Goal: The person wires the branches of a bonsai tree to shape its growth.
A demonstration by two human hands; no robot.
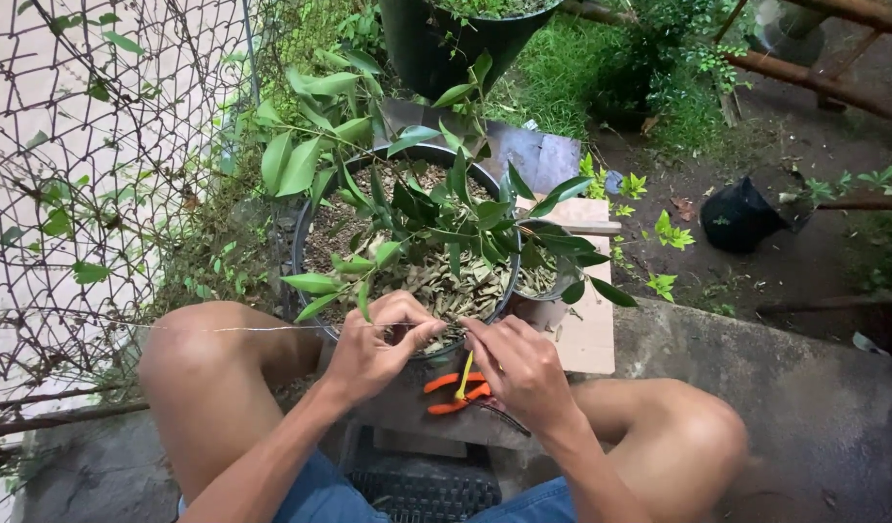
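**Hands at the rim of a potted plant**

Where the pot rim meets the knees: left hand [378,347] and right hand [518,366] close together at the near edge of the black pot [305,247], fingertips pinching a thin wire [262,328] stretched leftward. Orange-handled pliers [455,392] just below, between the hands. Leafy shrub [436,208] upright in bark-chip mulch [446,286]. Chain-link fence [87,145] at left.

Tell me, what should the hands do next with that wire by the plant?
Probably draw the wire snug. The left hand and right hand pinch it at the rim of the pot, near the plant; it runs taut toward the fence. The orange pliers lie unused below, handy for twisting afterwards.
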